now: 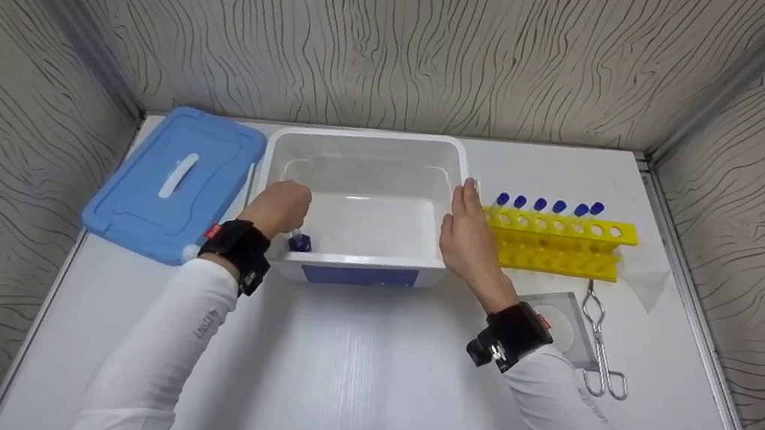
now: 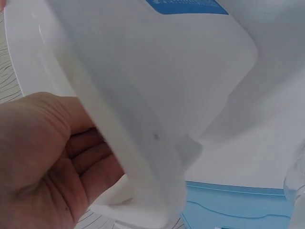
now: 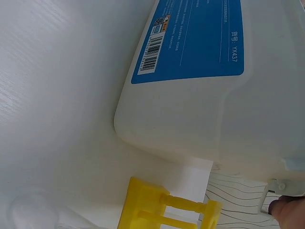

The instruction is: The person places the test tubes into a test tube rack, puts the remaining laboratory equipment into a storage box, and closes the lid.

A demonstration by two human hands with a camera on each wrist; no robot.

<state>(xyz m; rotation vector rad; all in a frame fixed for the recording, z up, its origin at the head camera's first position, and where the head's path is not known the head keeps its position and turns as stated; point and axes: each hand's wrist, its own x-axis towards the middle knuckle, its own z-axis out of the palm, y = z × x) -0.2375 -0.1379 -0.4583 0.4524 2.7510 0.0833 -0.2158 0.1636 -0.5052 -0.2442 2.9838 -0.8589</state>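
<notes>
Presumably for stability, the straight-fingered right hand [image 1: 468, 239] braces the tub [image 1: 378, 220] between both; left hand [image 1: 280, 206] curled, hold indeterminable.

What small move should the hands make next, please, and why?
Probably the left hand should gently settle the small purple object in the near left corner of the white box. The object shows just below that hand, though any grip is hidden, and the right hand at the box's right side could steady it.

The tub [image 1: 370, 221] looks smooth plastic, tongs [image 1: 597, 328] shiny metal.
</notes>
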